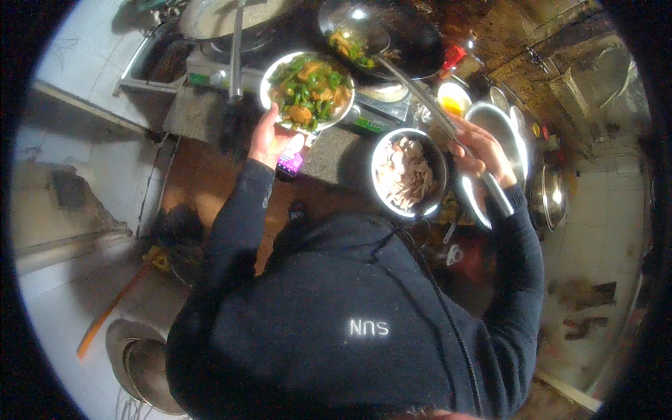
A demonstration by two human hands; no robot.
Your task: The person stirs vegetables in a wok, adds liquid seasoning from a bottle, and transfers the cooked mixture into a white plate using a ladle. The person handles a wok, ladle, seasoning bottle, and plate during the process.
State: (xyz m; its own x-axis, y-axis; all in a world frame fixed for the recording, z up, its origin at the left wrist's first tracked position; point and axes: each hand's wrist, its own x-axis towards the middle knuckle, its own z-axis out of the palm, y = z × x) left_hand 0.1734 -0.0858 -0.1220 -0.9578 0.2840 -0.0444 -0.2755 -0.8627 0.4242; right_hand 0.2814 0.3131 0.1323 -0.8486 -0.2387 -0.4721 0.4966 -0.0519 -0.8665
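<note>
My left hand [269, 137] grips the near left side of a white bowl [264, 86], with the thumb against its rim. A stir-fry [311, 92] of green peppers and browned pieces fills the bowl. In my right hand [482, 149] is the long metal handle of a ladle [422, 97], which slants forward and left. The ladle's head lies inside a dark wok [415, 34]. Some of the same green and brown food [350, 50] sits at the wok's left side, at or in the ladle head. A phone [290, 161] with a lit screen is partly hidden under my left hand.
A pot of pale sliced food [407, 170] stands between my arms. Beyond it are a small bowl of yellow liquid [452, 100] and a large metal basin [517, 139]. A pan [210, 21] with a long handle [236, 58] rests on the stove [210, 76] at left.
</note>
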